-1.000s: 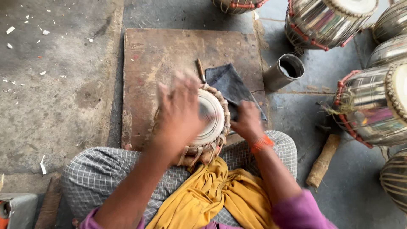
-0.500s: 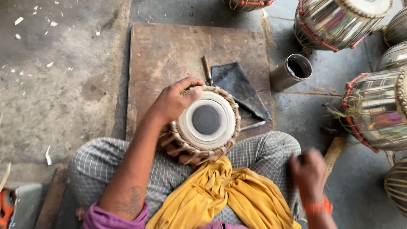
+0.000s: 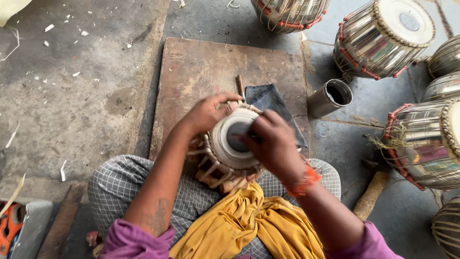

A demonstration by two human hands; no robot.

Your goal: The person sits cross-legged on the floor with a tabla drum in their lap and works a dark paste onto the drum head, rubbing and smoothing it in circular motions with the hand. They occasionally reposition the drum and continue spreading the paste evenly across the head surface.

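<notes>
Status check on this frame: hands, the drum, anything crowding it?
Left hand grips small drum at its far rim. Right hand rests over the drumhead's dark centre. Dark cloth and metal cup lie beyond, apart from the drum.

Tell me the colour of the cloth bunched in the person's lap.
Mustard yellow cloth, clearest in the head view.

Purple sleeves point(image 3: 129, 237), an orange wristband point(image 3: 302, 182) beside the right hand point(image 3: 273, 144), grey checked trousers point(image 3: 120, 192), faint forearm tattoo.
</notes>
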